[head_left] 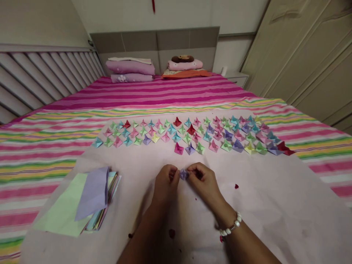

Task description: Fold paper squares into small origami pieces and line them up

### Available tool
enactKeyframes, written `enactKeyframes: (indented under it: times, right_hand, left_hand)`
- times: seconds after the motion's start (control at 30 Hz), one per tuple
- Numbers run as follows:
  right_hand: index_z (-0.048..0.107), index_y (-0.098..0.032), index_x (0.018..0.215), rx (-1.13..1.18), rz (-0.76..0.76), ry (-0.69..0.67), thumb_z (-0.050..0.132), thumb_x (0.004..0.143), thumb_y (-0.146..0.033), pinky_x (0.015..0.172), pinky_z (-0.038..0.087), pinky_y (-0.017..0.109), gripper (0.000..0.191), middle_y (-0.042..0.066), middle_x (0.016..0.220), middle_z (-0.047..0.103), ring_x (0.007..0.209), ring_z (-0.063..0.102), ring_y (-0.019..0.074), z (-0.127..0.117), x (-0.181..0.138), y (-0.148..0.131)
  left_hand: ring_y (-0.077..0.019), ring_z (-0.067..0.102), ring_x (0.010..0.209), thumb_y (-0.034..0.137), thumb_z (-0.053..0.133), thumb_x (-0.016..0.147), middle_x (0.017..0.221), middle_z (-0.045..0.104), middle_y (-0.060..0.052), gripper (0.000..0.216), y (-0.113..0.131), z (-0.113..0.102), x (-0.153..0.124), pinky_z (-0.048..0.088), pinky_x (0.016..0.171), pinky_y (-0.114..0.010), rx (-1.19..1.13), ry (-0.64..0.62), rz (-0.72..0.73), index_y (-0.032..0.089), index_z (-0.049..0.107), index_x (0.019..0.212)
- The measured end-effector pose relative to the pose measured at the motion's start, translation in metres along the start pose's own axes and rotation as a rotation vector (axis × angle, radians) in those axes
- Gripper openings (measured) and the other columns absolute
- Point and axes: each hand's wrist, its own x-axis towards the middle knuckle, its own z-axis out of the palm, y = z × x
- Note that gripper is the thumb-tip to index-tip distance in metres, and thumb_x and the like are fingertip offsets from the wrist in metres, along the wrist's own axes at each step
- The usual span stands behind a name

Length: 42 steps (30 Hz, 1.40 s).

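Observation:
Between my two hands is a small purple folded paper boat [184, 174]. My left hand [167, 183] pinches its left end, with the fingers curled in. My right hand [202, 179] grips the right end between thumb and fingertips; a beaded bracelet [231, 225] circles that wrist. Just beyond my hands stand rows of folded paper boats in many colours, among them a magenta boat [179, 148], a purple boat [190, 149] and a green boat [200, 148] in the nearest row.
Left of my hands lies a stack of coloured paper, with a purple sheet [93, 192] over a green sheet [64, 211]. Dark red scraps, one a petal-like piece [172, 233], dot the pale covering [275, 205]. Beyond are the striped bedspread [165, 91], folded bedding [130, 68] and headboard [137, 42].

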Motion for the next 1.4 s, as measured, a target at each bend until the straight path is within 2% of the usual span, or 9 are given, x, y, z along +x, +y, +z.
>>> enactKeyframes:
  times: [0.13, 0.3, 0.37, 0.7, 1.0, 1.4]
  right_hand:
    - [0.064, -0.019, 0.072, -0.024, -0.040, 0.010, 0.053, 0.068, -0.013, 0.052, 0.039, 0.025, 0.013, 0.000, 0.068, 0.058, 0.057, 0.050, 0.0132, -0.0015, 0.0004, -0.0006]
    - [0.063, -0.020, 0.068, -0.027, -0.127, -0.002, 0.051, 0.069, -0.008, 0.058, 0.042, 0.027, 0.017, 0.003, 0.074, 0.060, 0.067, 0.055, 0.0162, -0.0023, 0.0003, -0.0017]
    - [0.063, -0.020, 0.067, -0.050, -0.173, -0.002, 0.049, 0.070, -0.007, 0.060, 0.043, 0.028, 0.019, 0.004, 0.075, 0.060, 0.070, 0.057, 0.0170, -0.0026, -0.0003, -0.0027]
    - [0.061, -0.020, 0.070, -0.172, -0.253, -0.018, 0.047, 0.072, -0.005, 0.065, 0.046, 0.030, 0.020, 0.006, 0.077, 0.059, 0.072, 0.056, 0.0191, -0.0023, -0.0027, -0.0061]
    - [0.059, -0.020, 0.069, -0.180, -0.242, -0.010, 0.047, 0.073, -0.006, 0.063, 0.045, 0.030, 0.019, 0.005, 0.076, 0.058, 0.070, 0.056, 0.0183, -0.0021, -0.0034, -0.0062]
    - [0.063, -0.018, 0.075, -0.237, -0.220, -0.055, 0.047, 0.073, -0.005, 0.067, 0.046, 0.030, 0.021, 0.006, 0.080, 0.058, 0.073, 0.056, 0.0181, -0.0012, -0.0054, -0.0061]
  left_hand:
    - [-0.0121, 0.054, 0.060, 0.020, 0.052, 0.080, 0.074, 0.058, 0.000, 0.009, -0.0028, -0.0001, 0.0007, 0.043, 0.056, -0.024, 0.015, 0.012, 0.030, 0.018, 0.057, 0.087]
    - [-0.0136, 0.056, 0.072, 0.005, 0.043, 0.077, 0.085, 0.058, -0.003, 0.020, -0.0005, -0.0017, 0.0002, 0.043, 0.060, -0.023, 0.083, -0.001, 0.261, 0.019, 0.057, 0.080]
    - [-0.0146, 0.057, 0.076, 0.003, 0.042, 0.076, 0.085, 0.058, -0.003, 0.022, 0.0015, -0.0022, -0.0011, 0.044, 0.063, -0.024, 0.122, -0.010, 0.301, 0.019, 0.057, 0.078]
    - [-0.0159, 0.060, 0.079, 0.002, 0.044, 0.075, 0.087, 0.061, -0.005, 0.027, 0.0008, 0.0032, -0.0043, 0.049, 0.070, -0.026, 0.225, 0.054, 0.317, 0.019, 0.063, 0.085]
    - [-0.0154, 0.064, 0.083, 0.002, 0.044, 0.076, 0.105, 0.061, -0.006, 0.033, -0.0003, 0.0030, -0.0070, 0.051, 0.073, -0.027, 0.306, 0.015, 0.270, 0.020, 0.068, 0.090]
    - [-0.0130, 0.065, 0.079, 0.002, 0.047, 0.077, 0.105, 0.062, -0.005, 0.032, -0.0033, 0.0072, -0.0064, 0.052, 0.070, -0.025, 0.268, 0.037, 0.267, 0.020, 0.070, 0.090]
